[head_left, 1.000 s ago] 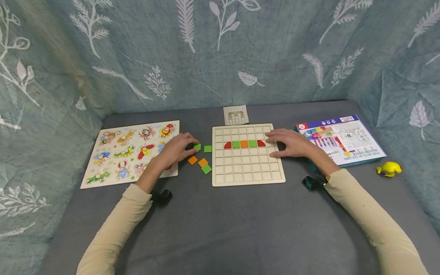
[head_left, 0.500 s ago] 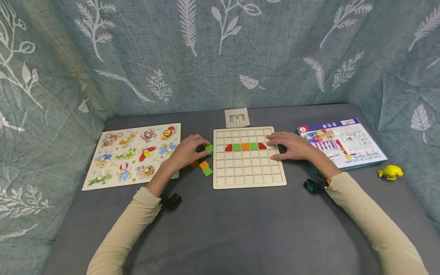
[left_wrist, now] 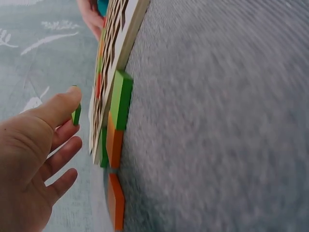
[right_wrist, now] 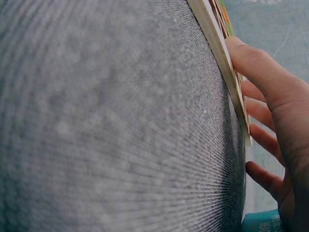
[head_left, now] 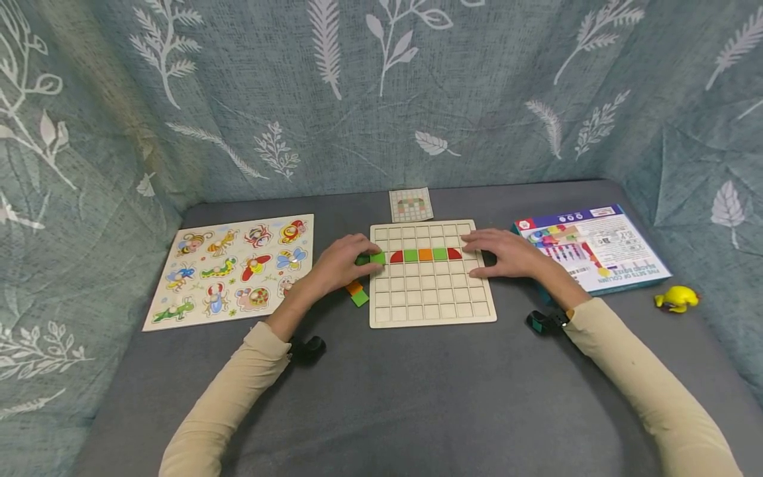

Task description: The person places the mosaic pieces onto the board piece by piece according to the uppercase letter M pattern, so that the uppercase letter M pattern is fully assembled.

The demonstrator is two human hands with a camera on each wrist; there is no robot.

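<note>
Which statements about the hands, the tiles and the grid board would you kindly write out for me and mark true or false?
1. The left hand pinches a green tile. True.
2. The right hand holds an orange tile. False: it holds no tile and rests at the right side of the grid board.
3. The row of pieces on the grid board has a red piece at its left end. True.
4. The middle piece of that row is green. False: it is orange.
5. The pattern card lies by the grid board's far edge. True.
6. The yellow toy sits on the box. False: it sits on the table, to the right of the box.
</note>
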